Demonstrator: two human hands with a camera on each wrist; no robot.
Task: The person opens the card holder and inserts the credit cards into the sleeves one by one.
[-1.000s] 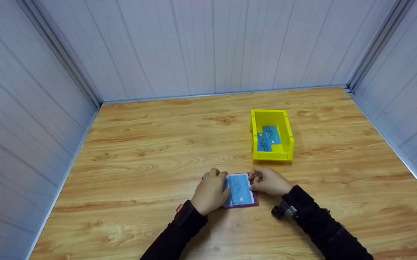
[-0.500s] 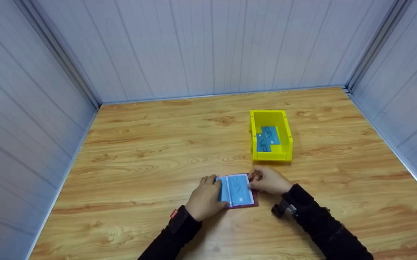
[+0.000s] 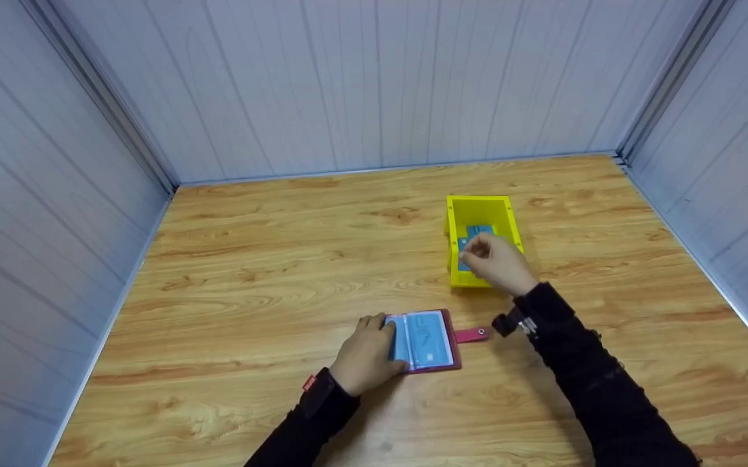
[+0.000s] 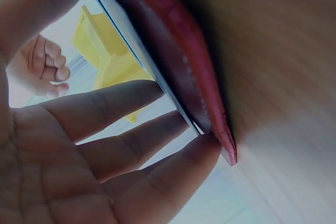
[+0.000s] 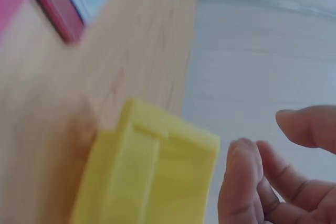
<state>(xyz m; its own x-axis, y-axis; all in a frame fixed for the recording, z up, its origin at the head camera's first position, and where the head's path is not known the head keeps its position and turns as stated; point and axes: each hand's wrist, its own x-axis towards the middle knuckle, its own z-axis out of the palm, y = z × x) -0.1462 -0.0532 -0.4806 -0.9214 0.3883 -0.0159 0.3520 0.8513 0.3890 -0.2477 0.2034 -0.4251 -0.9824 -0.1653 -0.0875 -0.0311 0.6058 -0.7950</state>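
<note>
Left grip [image 3: 367, 356] on wallet [image 3: 431, 340], right grip [image 3: 500, 263] part-hiding bin [image 3: 480, 209]

I wore long black sleeves [image 3: 607, 389]. A red tag [image 3: 309, 383] showed at my left cuff [image 3: 326, 395], a black-and-silver device [image 3: 515, 320] at my right.

1. Enclosed work booth — looks like a lab-type workstation, exact kind unclear.
2. Pale panelled walls [image 3: 348, 84] on three sides, grey strips [image 3: 98, 96] in corners.
3. Wood-grain tabletop [image 3: 270, 259] between them — yellow plastic storage bin [image 3: 478, 209] on it.
</note>
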